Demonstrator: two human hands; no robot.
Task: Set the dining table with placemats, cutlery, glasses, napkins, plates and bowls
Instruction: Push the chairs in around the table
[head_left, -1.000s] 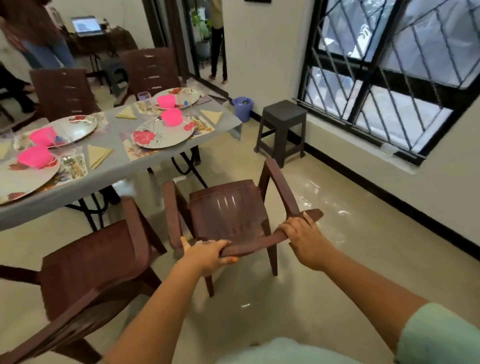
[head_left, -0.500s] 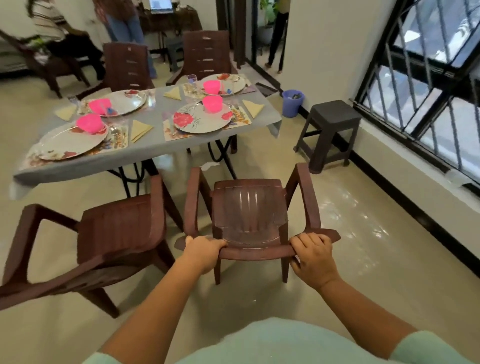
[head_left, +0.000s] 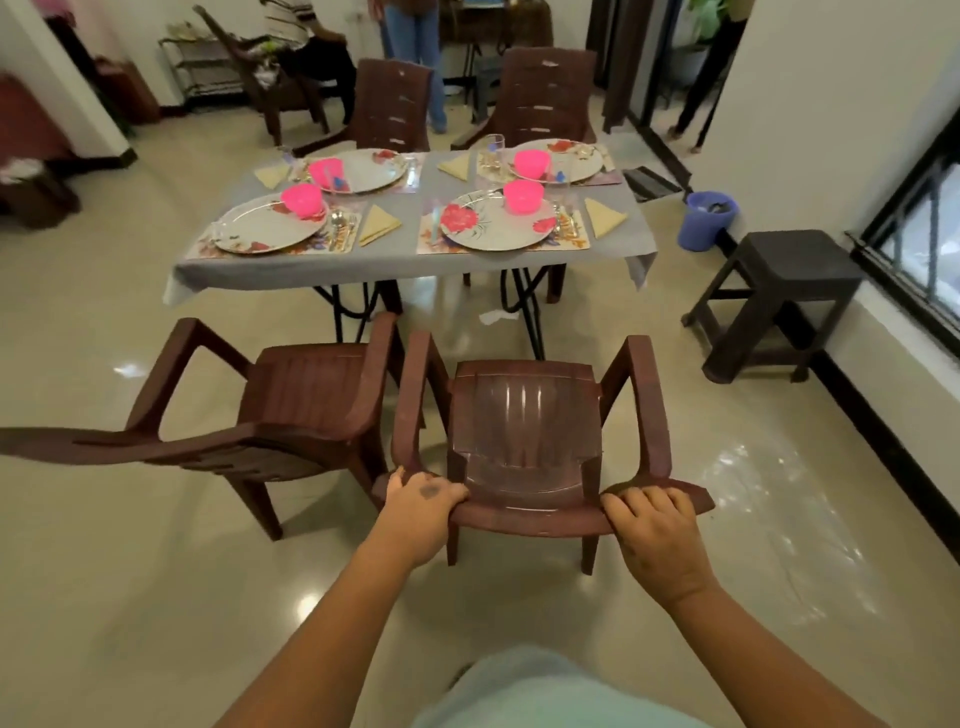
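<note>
Left hand (head_left: 420, 506) and right hand (head_left: 655, 538) each grip the top edge of a brown chair (head_left: 524, 436). Bare floor (head_left: 462, 322) separates it from the tabletop (head_left: 405, 262); a second chair (head_left: 291, 410) stands just beside its left arm.

Glossy moulded plastic chair (head_left: 524, 415), shiny polished floor (head_left: 753, 519), matt grey cloth on the table (head_left: 395, 265), bright plastic bowls (head_left: 523, 196).

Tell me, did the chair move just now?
Yes. Both hands, the left hand and the right hand, turned the brown chair from slanted to squarely facing the table. They kept gripping its back edge. The plates, bowls and napkins stayed put.
</note>
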